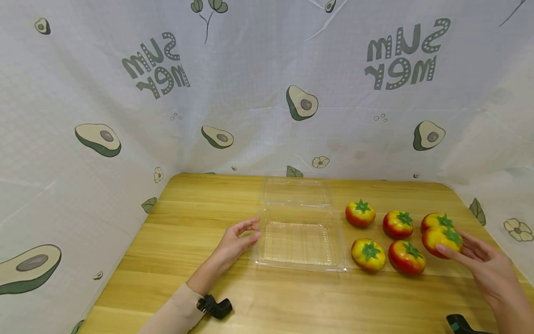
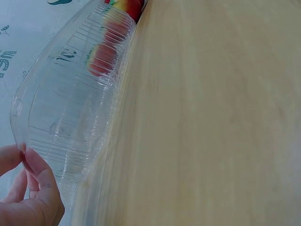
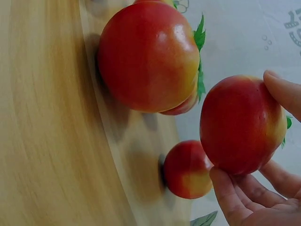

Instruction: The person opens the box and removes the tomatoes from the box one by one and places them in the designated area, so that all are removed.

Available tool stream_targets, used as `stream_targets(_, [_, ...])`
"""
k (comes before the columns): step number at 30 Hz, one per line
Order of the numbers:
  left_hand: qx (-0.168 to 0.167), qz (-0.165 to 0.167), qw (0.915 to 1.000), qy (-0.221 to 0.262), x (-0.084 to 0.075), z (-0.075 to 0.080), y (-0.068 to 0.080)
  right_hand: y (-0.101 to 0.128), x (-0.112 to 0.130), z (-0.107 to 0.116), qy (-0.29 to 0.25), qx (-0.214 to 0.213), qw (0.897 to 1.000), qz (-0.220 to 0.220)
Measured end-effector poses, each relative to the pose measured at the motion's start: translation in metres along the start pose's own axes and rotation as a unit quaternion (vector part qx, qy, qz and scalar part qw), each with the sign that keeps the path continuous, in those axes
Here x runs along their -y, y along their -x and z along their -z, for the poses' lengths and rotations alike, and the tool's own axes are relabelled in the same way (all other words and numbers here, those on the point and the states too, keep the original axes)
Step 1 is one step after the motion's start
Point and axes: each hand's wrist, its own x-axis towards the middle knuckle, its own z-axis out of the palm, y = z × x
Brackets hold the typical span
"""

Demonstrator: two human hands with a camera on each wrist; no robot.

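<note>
My right hand [image 1: 486, 264] grips a red-and-yellow tomato [image 1: 441, 241] with a green leafy top, at the right of the table. In the right wrist view this tomato [image 3: 242, 125] is held between thumb and fingers, raised off the table. Just behind it sits another tomato [image 1: 434, 220], partly covered by it in the head view. At the centre, a clear plastic clamshell box [image 1: 300, 266] lies with its lid [image 1: 297, 191] folded back. My left hand [image 1: 238, 241] is at the box's left side; the left wrist view has its thumb and finger pinching the rim [image 2: 19, 120].
Between box and right hand stand several more tomatoes, among them a front one [image 1: 368, 255], a back one [image 1: 360, 213] and a redder one [image 1: 406, 257]. The wooden table [image 1: 292, 301] is backed by a white curtain [image 1: 250, 83] with avocado prints.
</note>
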Motion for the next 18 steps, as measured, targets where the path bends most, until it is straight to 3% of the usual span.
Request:
stream_targets(7, [-0.004, 0.000, 1.0000, 0.003, 0.001, 0.000, -0.001, -0.002, -0.013, 0.006, -0.056, 0.022, 0.998, 0.028])
stream_targets(18, [-0.006, 0.002, 1.0000, 0.005, 0.001, -0.001, -0.001, -0.001, -0.018, 0.007, -0.022, 0.017, 1.000, -0.013])
